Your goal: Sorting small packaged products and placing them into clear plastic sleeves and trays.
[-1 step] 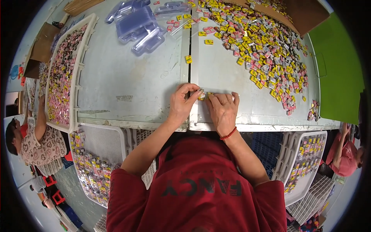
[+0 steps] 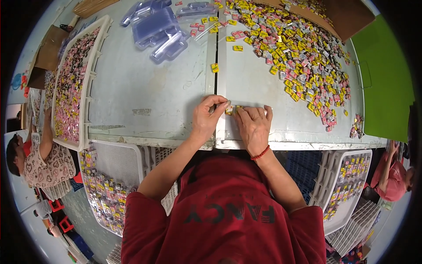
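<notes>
My left hand [image 2: 206, 116] is closed in a pinch, thumb and forefinger meeting above the table; whatever is between the fingertips is too small to make out. Just below those fingertips lies a small yellow-and-white block [image 2: 229, 110], like a tiny box, on the table. My right hand [image 2: 254, 125], with a red bead bracelet at the wrist, has its fingers bent down onto a second small yellow block [image 2: 238, 108], which they partly cover. Both hands are close together at the table's near edge, beside the dark seam.
A wide heap of small yellow, pink and dark blocks [image 2: 303, 66] spreads over the right of the table [image 2: 154, 88]. Clear plastic trays [image 2: 154, 26] lie at the back left. A white crate [image 2: 90, 79] of small pieces stands left. Filled crates [image 2: 116, 163] stand below the edge. Co-workers sit at both sides.
</notes>
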A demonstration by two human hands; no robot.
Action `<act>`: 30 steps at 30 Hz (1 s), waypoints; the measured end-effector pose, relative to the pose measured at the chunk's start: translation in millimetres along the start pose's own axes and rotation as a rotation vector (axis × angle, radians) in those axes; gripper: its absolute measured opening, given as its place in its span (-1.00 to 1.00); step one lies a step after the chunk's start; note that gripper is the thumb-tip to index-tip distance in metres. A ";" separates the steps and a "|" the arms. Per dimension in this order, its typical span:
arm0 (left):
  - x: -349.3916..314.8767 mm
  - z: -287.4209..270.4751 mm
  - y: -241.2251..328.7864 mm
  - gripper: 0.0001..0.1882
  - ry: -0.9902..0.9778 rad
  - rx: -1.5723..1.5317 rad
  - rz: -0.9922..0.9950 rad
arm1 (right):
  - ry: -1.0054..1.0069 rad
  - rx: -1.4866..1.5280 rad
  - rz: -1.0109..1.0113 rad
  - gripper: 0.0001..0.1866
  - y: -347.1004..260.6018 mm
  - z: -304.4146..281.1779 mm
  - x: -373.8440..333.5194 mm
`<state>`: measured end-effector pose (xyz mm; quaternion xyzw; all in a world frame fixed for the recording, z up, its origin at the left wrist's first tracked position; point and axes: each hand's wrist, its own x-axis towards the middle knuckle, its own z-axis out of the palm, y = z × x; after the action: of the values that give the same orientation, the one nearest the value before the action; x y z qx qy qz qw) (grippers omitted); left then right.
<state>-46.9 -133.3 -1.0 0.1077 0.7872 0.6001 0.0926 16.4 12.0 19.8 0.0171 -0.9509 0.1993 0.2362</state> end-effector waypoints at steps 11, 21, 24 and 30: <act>-11.9 -0.8 57.7 -0.85 -0.032 -0.182 0.051 | -0.272 1.312 0.685 -0.74 -4.5 -39.2 10.9; -13.3 -9.2 81.9 -0.84 -0.183 -0.184 0.144 | -0.259 1.610 0.637 -0.62 -2.8 -60.6 12.1; -15.7 -9.6 89.6 -0.84 -0.223 -0.354 0.010 | -0.219 1.579 0.543 -0.53 -0.9 -61.4 10.0; -16.2 -14.5 94.0 -0.82 -0.259 -0.424 -0.010 | -0.223 1.507 0.465 -0.46 -5.8 -70.8 12.4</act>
<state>-29.9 -127.1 93.8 0.1579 0.6256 0.7327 0.2164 37.4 34.9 84.9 -0.0068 -0.5574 0.8301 0.0167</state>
